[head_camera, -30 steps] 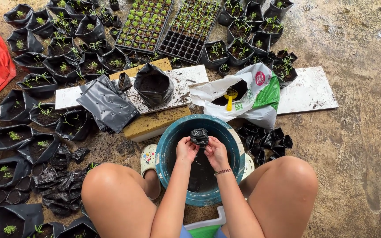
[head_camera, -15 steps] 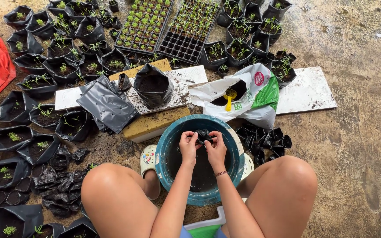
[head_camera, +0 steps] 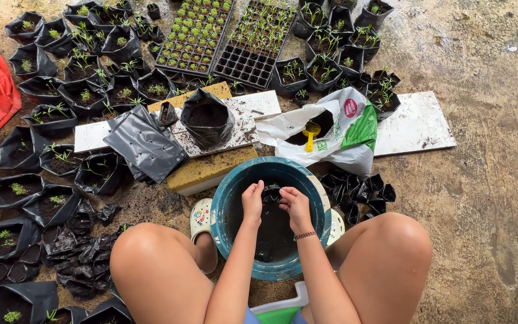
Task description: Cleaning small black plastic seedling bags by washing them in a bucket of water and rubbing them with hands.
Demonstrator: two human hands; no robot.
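Observation:
My left hand [head_camera: 252,202] and my right hand [head_camera: 296,206] are together over a round teal basin [head_camera: 223,195] with dark soil in it. Both grip a small black plastic grow bag [head_camera: 271,193] between the fingertips, just above the soil. A beaded bracelet sits on my right wrist. My bare knees flank the basin.
A soil-filled black bag [head_camera: 207,123] and a stack of flat black bags [head_camera: 145,143] lie on a white board. A white and green soil sack [head_camera: 337,129] holds a yellow scoop [head_camera: 312,133]. Several seedling bags and two seedling trays [head_camera: 223,39] surround me; small empty bags [head_camera: 361,191] lie right.
The small black bag was held up above the basin rim; both hands have lowered it toward the soil, closing around it.

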